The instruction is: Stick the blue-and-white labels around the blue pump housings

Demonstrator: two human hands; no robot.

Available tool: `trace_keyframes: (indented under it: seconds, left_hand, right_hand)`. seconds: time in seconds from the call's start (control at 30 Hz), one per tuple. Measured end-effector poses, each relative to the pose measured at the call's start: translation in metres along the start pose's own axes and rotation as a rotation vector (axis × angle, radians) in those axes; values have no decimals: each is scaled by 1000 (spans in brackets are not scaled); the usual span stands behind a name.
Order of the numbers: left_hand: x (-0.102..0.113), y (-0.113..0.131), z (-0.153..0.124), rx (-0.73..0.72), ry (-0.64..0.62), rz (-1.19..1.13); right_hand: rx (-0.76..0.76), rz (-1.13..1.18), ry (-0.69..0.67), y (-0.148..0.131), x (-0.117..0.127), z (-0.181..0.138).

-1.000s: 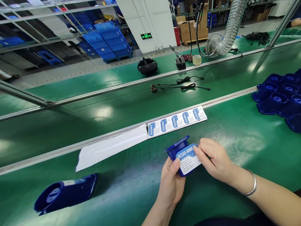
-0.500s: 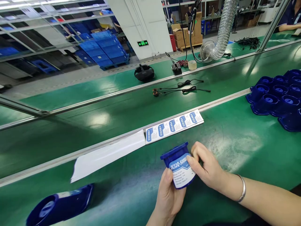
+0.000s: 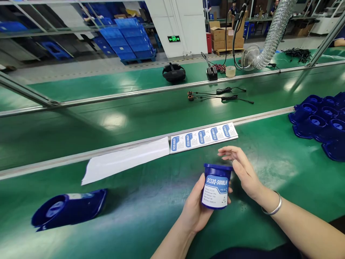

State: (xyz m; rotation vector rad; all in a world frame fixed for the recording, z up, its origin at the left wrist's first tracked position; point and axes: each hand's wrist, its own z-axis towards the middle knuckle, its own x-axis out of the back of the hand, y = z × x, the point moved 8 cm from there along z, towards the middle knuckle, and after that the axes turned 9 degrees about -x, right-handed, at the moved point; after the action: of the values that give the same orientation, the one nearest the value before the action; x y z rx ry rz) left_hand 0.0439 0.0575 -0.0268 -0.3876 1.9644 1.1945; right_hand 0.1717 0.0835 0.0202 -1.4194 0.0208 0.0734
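Note:
My left hand is wrapped round a dark blue plastic housing with a flanged rim at its top. On its front sits a blue and white label reading DC52Q-5000L/H. My right hand is beside the housing's upper right edge, fingers stretched out and holding nothing; a silver bangle is on that wrist. Beyond the hands lies a stack of label sheets printed with several like labels. A white backing sheet lies to its left.
Another blue housing lies on its side at the left. Several more blue housings stand at the right. Cables, a black headset and a roll of tape lie further back. A flexible duct hangs at the upper right.
My right hand has let go of the label's edge and opened. The housing has turned upright in my left hand, its label now facing me. The whole view has shifted slightly.

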Motion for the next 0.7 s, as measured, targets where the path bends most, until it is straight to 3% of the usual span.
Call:
trace_keyframes:
  seconds: [0.13,0.27,0.47,0.7]
  left_hand:
    - [4,-9,-1,79,13,25]
    - [6,-15,-1,129,0,59]
    - [1,-16,-1,157,-75,173]
    - [1,-7,2,153,-79,254]
  right_hand:
    - [-41,53,-213,-4,-16,-3]
    - [-71,4,-313,-5,-23,-8]
    - [25,-72,-273,-10,-21,-9]
    - [-13,-44,-215,-1,-19,-10]
